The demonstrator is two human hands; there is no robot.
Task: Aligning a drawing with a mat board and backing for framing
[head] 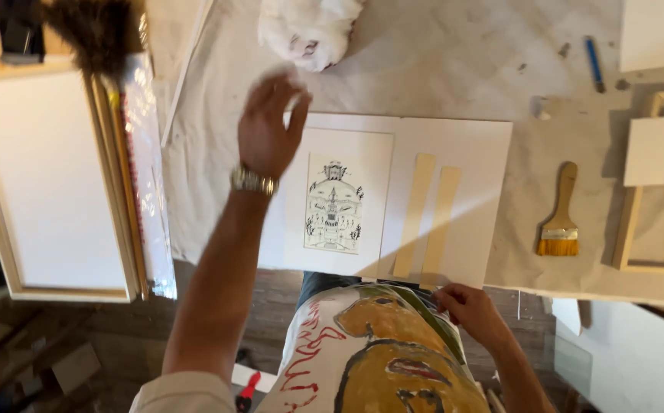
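One white mat board (454, 145) carrying one black ink drawing (333, 203) and two pale wooden strips (428, 218) is laid on the paper-covered worktop (462, 61). The left hand (269, 126) is raised over its far left corner, fingers loosely spread and holding nothing. The right hand (470, 310) is rested at the near edge, fingers curled; bare room is left toward one yellow-bristled wooden brush (560, 218).

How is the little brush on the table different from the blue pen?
The brush is wooden with a wide head of orange bristles; the blue pen is thin, with no bristles. The brush is bigger and lies nearer the person; the pen lies farther away. Both lie flat on the paper-covered table, untouched by either hand.
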